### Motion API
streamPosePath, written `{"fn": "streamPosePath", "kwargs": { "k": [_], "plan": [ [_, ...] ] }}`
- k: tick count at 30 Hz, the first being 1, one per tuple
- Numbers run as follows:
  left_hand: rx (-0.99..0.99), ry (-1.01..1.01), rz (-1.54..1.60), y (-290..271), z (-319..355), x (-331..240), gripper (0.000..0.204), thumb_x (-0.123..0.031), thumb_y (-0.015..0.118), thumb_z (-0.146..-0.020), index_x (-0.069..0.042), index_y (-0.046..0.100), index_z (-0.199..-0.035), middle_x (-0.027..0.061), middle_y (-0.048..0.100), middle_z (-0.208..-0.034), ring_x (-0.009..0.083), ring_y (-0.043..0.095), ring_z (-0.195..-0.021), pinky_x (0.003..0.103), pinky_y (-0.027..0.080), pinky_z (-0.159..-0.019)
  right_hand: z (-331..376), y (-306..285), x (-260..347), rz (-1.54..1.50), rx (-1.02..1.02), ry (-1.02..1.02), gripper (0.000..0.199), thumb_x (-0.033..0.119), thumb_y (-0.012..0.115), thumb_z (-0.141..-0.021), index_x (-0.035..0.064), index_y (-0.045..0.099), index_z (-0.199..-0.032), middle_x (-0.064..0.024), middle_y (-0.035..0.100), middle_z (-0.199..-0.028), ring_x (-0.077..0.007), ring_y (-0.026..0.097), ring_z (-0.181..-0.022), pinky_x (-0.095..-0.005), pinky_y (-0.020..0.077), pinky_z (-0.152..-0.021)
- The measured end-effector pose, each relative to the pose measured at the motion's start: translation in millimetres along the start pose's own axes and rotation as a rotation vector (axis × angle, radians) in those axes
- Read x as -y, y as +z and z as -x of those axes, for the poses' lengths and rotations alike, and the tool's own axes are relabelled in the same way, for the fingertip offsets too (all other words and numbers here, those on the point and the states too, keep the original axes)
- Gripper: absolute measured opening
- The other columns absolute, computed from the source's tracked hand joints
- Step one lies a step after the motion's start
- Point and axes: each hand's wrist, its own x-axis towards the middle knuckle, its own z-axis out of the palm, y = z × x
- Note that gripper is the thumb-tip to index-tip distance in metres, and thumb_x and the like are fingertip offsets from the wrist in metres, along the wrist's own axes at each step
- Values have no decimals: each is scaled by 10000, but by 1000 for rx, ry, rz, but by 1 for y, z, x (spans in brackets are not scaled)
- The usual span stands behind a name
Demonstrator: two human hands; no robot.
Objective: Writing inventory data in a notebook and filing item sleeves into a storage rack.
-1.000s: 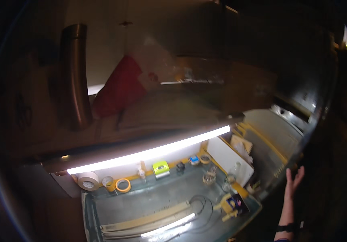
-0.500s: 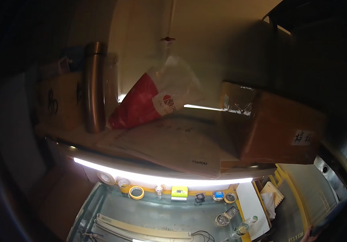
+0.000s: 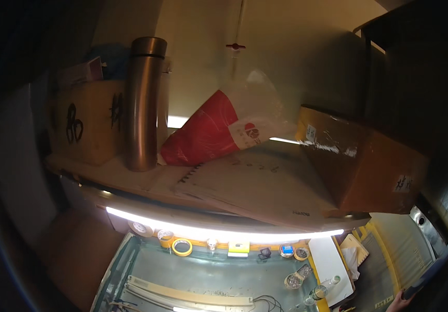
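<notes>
Only a sliver of my right hand [image 3: 400,302] shows, at the lower right rim of the view. It lies beside a dark bluish edge [image 3: 428,276]; whether it grips that edge cannot be made out, as most of its fingers are cut off or in shadow. My left hand is out of view. Straight ahead is a wooden shelf [image 3: 130,183]. On it stand a copper-coloured flask [image 3: 145,112], a red and clear plastic bag [image 3: 203,132] leaning over, a spiral-bound pad [image 3: 245,182] lying flat, and a taped cardboard box [image 3: 375,166] at the right.
Another carton [image 3: 91,122] stands left of the flask. A bright tube lamp [image 3: 224,229] runs under the shelf. Below lies a glass-topped bench [image 3: 193,268] with tape rolls [image 3: 182,247], a yellow-green box [image 3: 238,248], small round tins [image 3: 301,253], a pale strip [image 3: 193,294] and a clear bottle [image 3: 317,293].
The view has shifted, so the shelf and its things sit further right and look slightly larger. Nothing on the shelf or bench has visibly moved. My right hand stays at the lower right rim.
</notes>
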Motion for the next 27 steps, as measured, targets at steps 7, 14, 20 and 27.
{"fn": "streamPosePath", "kwargs": {
  "k": [7, 14, 20, 27],
  "plan": [
    [-101, -56, 45, -7, 20, -7, 281, -176, 718, -634, -32, 698, -875, 223, 659, -931, 334, 648, -914, 400, 532, -794, -13, -18, -113, 74, -2, -107, 587, 22, 592, -830, -93, 339, -1347, -248, 464, -1303, -290, 490, -1181, -376, 388, -998],
    [-87, -8, -50, -36, 45, -17, 324, -172, 724, -632, -20, 684, -914, 227, 659, -929, 342, 642, -925, 405, 528, -798, -3, -14, -129, 17, -29, -40, 627, 3, 594, -774, -74, 358, -1350, -223, 458, -1327, -291, 473, -1196, -369, 371, -1010],
    [-325, 208, 367, -101, 146, -119, 391, -270, 655, -753, 26, 647, -1008, 266, 636, -978, 395, 608, -968, 433, 483, -848, 7, 7, -42, -158, 27, 146, 582, 6, 614, -777, -47, 386, -1310, -140, 489, -1230, -207, 490, -1117, -328, 403, -944],
    [-161, 711, 1009, -166, 377, -344, 433, -33, 583, -871, 16, 493, -1292, 182, 589, -1193, 246, 571, -1101, 319, 458, -896, -18, -45, -10, -396, 701, 196, 355, 94, 715, -767, 31, 498, -1040, -91, 547, -895, -187, 564, -784, -326, 472, -716]
  ]
}}
